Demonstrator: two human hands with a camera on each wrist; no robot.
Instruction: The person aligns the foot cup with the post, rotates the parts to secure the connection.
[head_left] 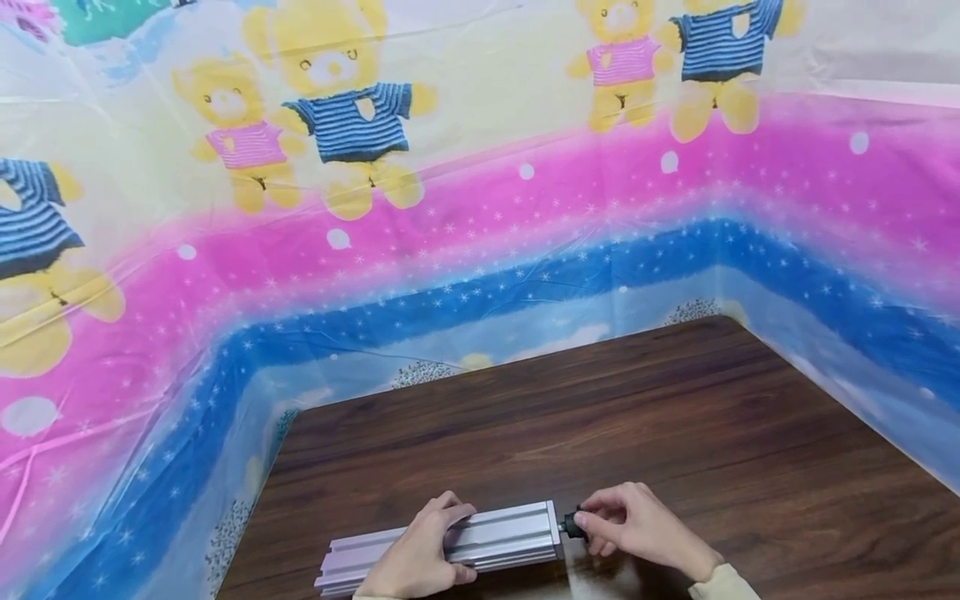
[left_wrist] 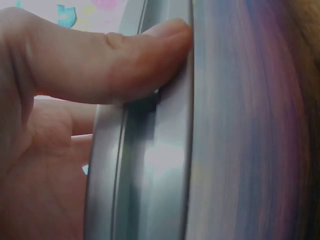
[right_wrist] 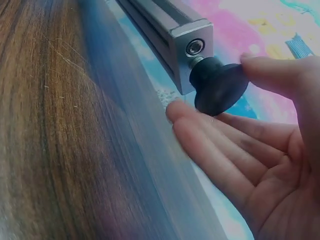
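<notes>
A silver aluminium profile (head_left: 502,533) with long slots lies at the table's front. My left hand (head_left: 423,550) grips it around its middle; in the left wrist view the thumb (left_wrist: 115,65) presses across a slotted face. At the profile's right end is an end plate (right_wrist: 187,75) with a socket-head screw (right_wrist: 195,47). Beside that screw, a black levelling foot (right_wrist: 220,87) sits against the plate by its threaded stud (right_wrist: 196,61), part of which shows. My right hand (head_left: 630,525) pinches the foot's round base between thumb and fingers; the fingers' far sides are partly hidden.
The dark wood-grain table (head_left: 540,433) extends behind and to the right of the hands. A printed cloth (head_left: 465,242) with bears and pink and blue bands hangs around its back and sides.
</notes>
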